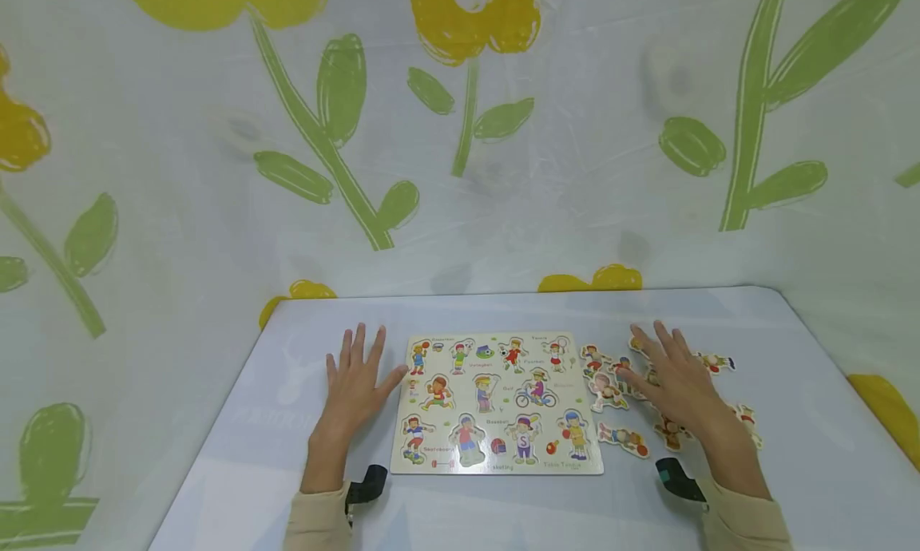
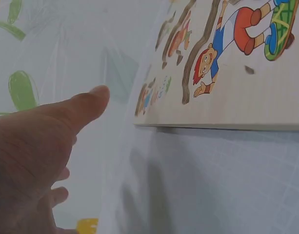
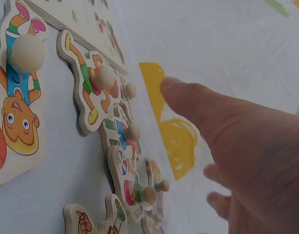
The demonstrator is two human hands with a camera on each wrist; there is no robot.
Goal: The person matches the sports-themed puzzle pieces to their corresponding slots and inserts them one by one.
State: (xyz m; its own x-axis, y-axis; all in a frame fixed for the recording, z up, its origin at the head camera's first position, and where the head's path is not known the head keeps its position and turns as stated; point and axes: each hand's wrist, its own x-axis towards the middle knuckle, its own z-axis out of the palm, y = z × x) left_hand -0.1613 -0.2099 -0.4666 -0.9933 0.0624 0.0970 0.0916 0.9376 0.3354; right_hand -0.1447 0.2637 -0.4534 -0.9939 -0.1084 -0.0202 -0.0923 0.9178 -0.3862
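Observation:
A wooden puzzle board point(image 1: 467, 407) with printed sports figures and cut-out shapes lies flat on the table. Just left of it my left hand point(image 1: 357, 383) is spread, thumb pointing toward the board's edge; the left wrist view shows that thumb point(image 2: 86, 107) apart from the board. To the board's right, several loose puzzle pieces point(image 1: 624, 439) with round wooden knobs point(image 3: 105, 77) lie in a cluster. My right hand point(image 1: 679, 387) hovers spread over these pieces, hiding some of them. In the right wrist view its fingers hold nothing.
The white table point(image 1: 503, 511) ends at a back edge against a pale cloth point(image 1: 575, 176) printed with yellow flowers and green leaves. A dark wrist camera mount point(image 1: 368, 485) sits by the left wrist, another point(image 1: 679, 481) by the right.

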